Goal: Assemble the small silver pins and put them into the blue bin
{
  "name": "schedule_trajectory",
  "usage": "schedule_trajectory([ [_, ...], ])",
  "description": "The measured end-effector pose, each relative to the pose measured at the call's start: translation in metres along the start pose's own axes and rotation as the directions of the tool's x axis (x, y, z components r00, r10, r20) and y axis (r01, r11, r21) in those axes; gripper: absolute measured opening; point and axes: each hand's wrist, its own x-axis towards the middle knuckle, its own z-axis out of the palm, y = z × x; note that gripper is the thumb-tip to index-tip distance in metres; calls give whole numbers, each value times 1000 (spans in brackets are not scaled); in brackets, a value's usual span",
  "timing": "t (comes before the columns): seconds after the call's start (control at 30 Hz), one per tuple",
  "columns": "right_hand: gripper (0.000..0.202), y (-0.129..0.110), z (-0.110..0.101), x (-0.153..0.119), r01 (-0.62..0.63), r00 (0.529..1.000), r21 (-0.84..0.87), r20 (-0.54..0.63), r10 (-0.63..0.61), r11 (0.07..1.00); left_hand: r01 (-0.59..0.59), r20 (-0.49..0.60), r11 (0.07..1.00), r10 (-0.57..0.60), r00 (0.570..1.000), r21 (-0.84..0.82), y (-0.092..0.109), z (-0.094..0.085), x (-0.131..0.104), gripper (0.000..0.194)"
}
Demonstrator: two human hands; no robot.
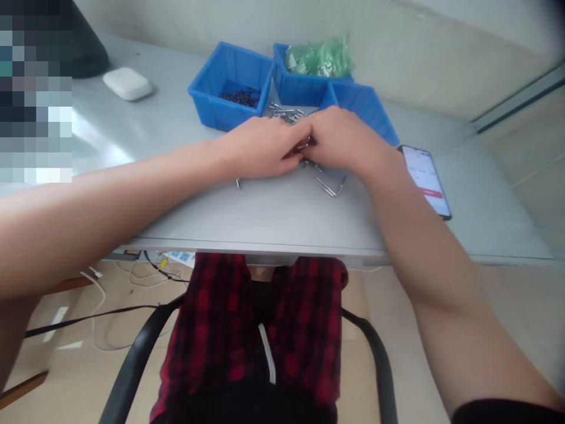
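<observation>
My left hand (265, 146) and my right hand (338, 138) meet over the grey table, fingertips together around a small shiny metal piece (305, 143). Both hands have curled fingers; which hand grips the piece is partly hidden. Behind them lies a pile of silver metal pins (286, 113). A few more pins (324, 187) rest in front of my right hand, and a single one (238, 184) lies below my left wrist. Dark screws (242, 97) fill the bottom of the left blue bin (212, 110).
A middle blue bin (302, 89) holds a green plastic bag (320, 59). Another blue bin (368, 109) stands behind my right hand. To the right lies a phone (426, 179); at the left are a white case (128, 83) and a dark object (88, 47).
</observation>
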Motion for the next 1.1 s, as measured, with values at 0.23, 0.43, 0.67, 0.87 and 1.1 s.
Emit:
schedule_trajectory([
  [0.23,32,1,1,0,-12,1000,-7,-5,12,1000,17,7,1000,-17,1000,-10,9,-9,-4,43],
  [0.43,38,-2,0,0,-17,1000,-44,6,17,999,-7,-8,1000,7,1000,-23,8,-9,-5,41],
  [0.67,32,1,0,1,-6,1000,-19,-2,6,1000,-12,-18,1000,12,1000,-11,8,-9,-5,39],
  [0.87,31,0,0,0,-13,1000,19,-6,13,1000,-30,-24,999,29,999,-24,7,-8,-5,40],
  [1.1,35,-2,2,2,-13,1000,-51,-15,12,999,-17,-6,1000,17,1000,-8,7,-8,-5,43],
])
